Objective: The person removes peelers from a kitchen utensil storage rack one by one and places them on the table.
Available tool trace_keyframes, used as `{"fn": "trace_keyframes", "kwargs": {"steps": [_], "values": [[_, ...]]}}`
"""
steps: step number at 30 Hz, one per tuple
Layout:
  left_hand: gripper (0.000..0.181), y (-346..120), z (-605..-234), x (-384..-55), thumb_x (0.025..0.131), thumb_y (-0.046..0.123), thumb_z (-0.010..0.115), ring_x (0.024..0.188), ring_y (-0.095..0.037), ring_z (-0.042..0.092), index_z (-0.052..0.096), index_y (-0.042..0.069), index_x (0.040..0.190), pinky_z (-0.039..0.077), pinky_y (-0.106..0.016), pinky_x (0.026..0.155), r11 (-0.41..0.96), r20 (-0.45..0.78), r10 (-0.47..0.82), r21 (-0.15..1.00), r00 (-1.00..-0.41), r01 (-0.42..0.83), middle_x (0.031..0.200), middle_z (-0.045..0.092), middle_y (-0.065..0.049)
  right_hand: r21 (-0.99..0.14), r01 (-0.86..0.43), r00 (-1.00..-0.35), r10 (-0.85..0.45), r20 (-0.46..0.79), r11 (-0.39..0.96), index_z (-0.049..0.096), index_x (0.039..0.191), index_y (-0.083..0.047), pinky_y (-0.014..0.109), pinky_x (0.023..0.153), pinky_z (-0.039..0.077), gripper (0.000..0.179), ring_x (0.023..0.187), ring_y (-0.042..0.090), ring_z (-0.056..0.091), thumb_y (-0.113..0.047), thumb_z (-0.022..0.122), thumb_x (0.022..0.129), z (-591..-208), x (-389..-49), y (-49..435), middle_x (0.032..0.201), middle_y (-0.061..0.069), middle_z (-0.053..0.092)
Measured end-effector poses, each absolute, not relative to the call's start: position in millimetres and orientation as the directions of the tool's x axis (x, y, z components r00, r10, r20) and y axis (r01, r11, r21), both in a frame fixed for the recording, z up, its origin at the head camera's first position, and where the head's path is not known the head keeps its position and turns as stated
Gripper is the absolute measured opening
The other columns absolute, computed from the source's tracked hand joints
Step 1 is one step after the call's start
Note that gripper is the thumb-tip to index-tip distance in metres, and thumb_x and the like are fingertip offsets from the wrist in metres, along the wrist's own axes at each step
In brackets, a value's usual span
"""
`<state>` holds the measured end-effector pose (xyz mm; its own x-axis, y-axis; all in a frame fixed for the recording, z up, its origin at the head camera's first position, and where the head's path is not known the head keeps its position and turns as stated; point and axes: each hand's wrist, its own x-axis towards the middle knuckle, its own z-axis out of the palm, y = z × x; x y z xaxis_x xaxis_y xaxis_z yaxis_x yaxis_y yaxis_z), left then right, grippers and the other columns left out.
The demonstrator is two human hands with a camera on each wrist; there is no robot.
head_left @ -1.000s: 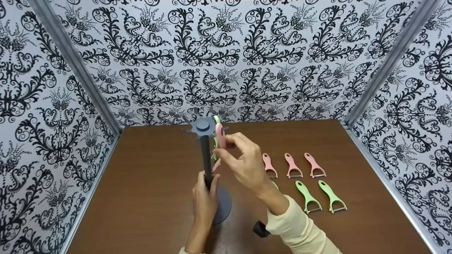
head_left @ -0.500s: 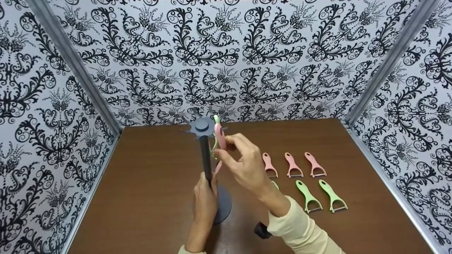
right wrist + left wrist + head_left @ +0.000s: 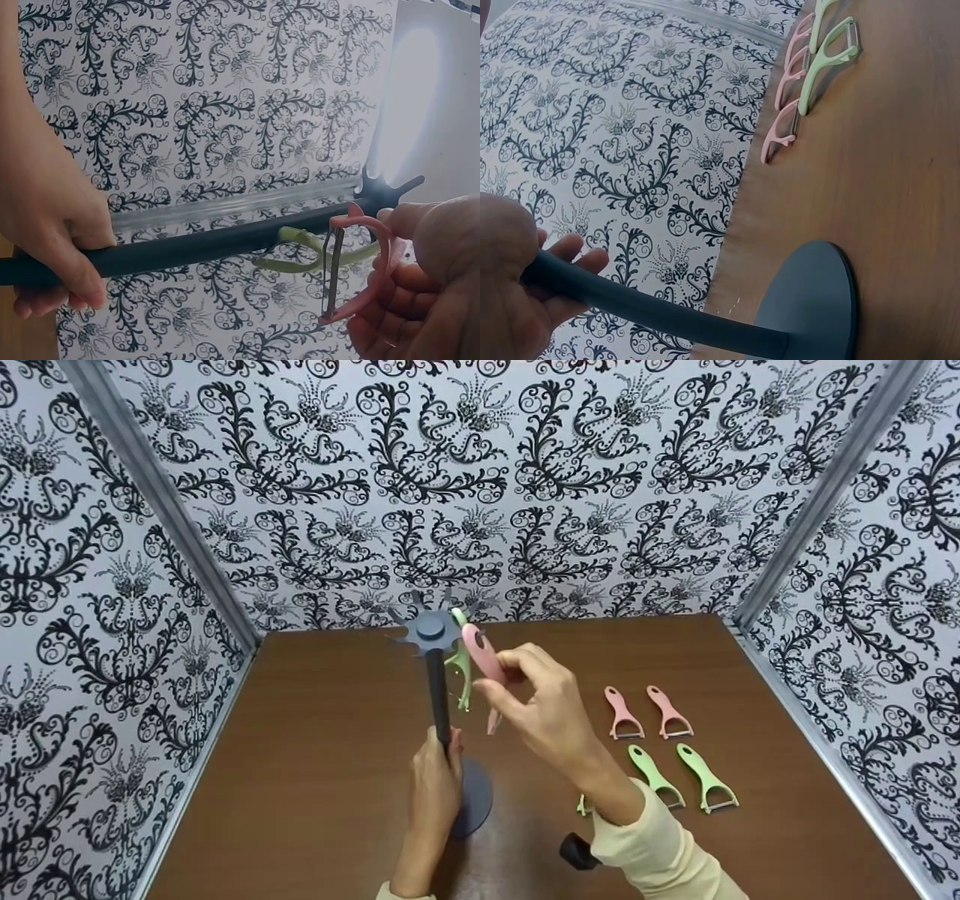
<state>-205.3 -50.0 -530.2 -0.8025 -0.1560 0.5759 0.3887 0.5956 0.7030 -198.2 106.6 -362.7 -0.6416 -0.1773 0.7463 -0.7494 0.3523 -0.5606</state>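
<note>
My left hand [image 3: 435,784] grips the dark pole of a grey utensil stand [image 3: 437,690], which has a round base and a hooked top. A light green peeler [image 3: 463,667] hangs from one hook on the stand's right side. Beside it, my right hand [image 3: 551,712] pinches a pink peeler [image 3: 484,656] by its handle, the holed end up near the hooks. In the right wrist view, the pink peeler's blade [image 3: 331,274] faces the pole, in front of the green peeler [image 3: 289,266]. Whether the pink peeler touches a hook cannot be told.
Pink peelers [image 3: 619,712] lie in a row on the brown table [image 3: 315,780] at right, green peelers [image 3: 656,776] in a row nearer me. My right forearm partly covers one green peeler [image 3: 585,804]. Patterned walls [image 3: 480,510] enclose the table's back and sides.
My right hand has shifted slightly right with the pink peeler, which now leans more and stands farther from the pole. The green peeler's lower end has swung. My left hand stays on the pole.
</note>
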Motion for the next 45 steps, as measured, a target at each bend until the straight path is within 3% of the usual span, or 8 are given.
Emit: {"fn": "trace_keyframes", "kwargs": {"steps": [11, 19, 26, 45], "values": [[0.011, -52.0, -529.1, -205.7, 0.103, 0.009, 0.064, 0.064, -0.015, 0.061, 0.058, 0.004, 0.095, 0.052, -0.036, 0.057, 0.577, 0.564, -0.149, 0.717, -0.812, 0.392, 0.075, 0.062, -0.001, -0.559, -0.738, -0.654, -0.199, 0.73, 0.377, 0.072, 0.102, -0.002, 0.031, 0.07, 0.055, 0.019, 0.08, 0.015, 0.063, -0.012, 0.083, 0.09, -354.8, -196.3, 114.0, 0.092, 0.002, 0.065], [0.008, -54.7, -530.7, -208.0, 0.102, 0.004, 0.065, 0.065, -0.016, 0.063, 0.06, 0.003, 0.096, 0.053, -0.036, 0.058, 0.554, 0.619, -0.127, 0.692, -0.775, 0.462, 0.075, 0.063, -0.001, -0.537, -0.734, -0.649, -0.194, 0.736, 0.415, 0.073, 0.101, -0.003, 0.026, 0.071, 0.051, 0.02, 0.08, 0.014, 0.06, -0.012, 0.084, 0.088, -350.4, -193.1, 117.5, 0.089, 0.0, 0.064], [0.006, -57.2, -530.8, -208.9, 0.104, 0.005, 0.062, 0.072, -0.018, 0.07, 0.061, 0.003, 0.098, 0.057, -0.036, 0.063, 0.521, 0.613, -0.093, 0.701, -0.785, 0.486, 0.079, 0.069, -0.004, -0.517, -0.754, -0.629, -0.218, 0.746, 0.404, 0.072, 0.1, -0.004, 0.023, 0.066, 0.049, 0.019, 0.078, 0.013, 0.058, -0.013, 0.084, 0.089, -349.2, -193.5, 120.5, 0.087, -0.002, 0.062], [0.006, -59.7, -527.5, -209.5, 0.102, 0.003, 0.063, 0.071, -0.018, 0.068, 0.061, 0.004, 0.096, 0.056, -0.036, 0.062, 0.504, 0.628, -0.092, 0.698, -0.772, 0.508, 0.079, 0.068, -0.003, -0.52, -0.758, -0.626, -0.216, 0.749, 0.395, 0.073, 0.098, -0.003, 0.022, 0.063, 0.049, 0.019, 0.074, 0.012, 0.059, -0.012, 0.086, 0.086, -343.5, -191.9, 126.6, 0.085, -0.002, 0.063]]}}
